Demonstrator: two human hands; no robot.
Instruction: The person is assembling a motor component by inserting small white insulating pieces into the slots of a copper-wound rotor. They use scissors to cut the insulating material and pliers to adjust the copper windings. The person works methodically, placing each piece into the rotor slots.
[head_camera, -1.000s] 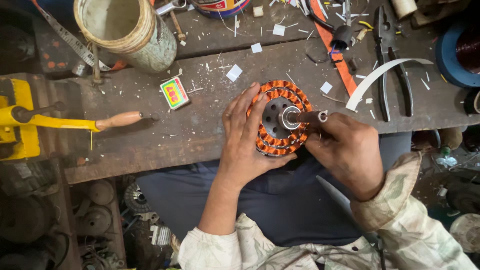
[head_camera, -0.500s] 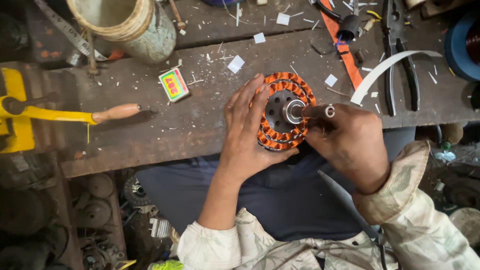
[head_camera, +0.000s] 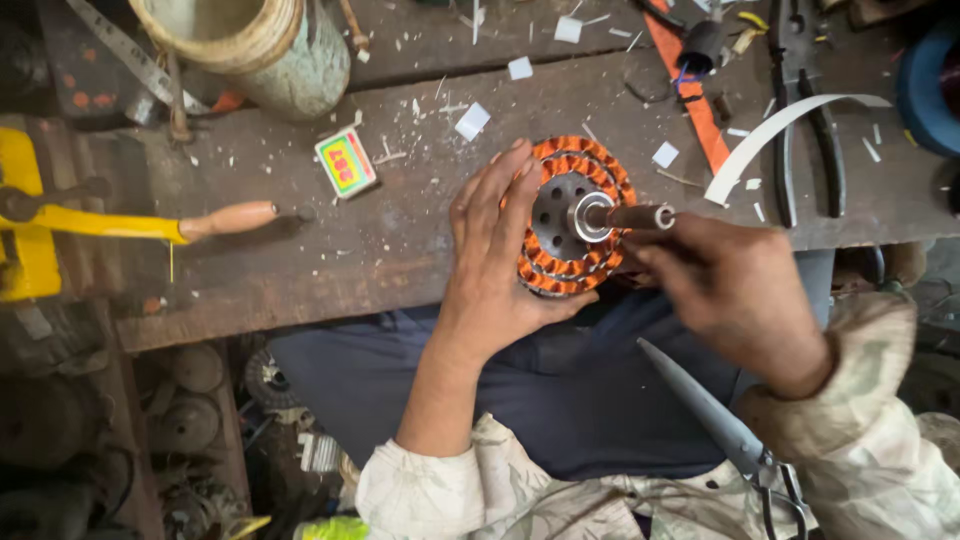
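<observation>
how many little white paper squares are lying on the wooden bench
4 clear ones on the bench: one left of the orange-wound stator, one to its right, two near the top edge. Smaller white scraps lie around; others may be hidden.

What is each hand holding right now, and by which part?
Left hand grips the orange-wound stator by its rim; right hand holds its central shaft.

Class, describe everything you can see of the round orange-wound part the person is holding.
The wound motor core is a round disc ringed by copper-orange wire coils around a dark metal hub with holes. A shiny collar and brownish shaft stick out of its centre. It rests at the wooden bench's front edge; the left hand cups it, the right hand touches the shaft.
</observation>
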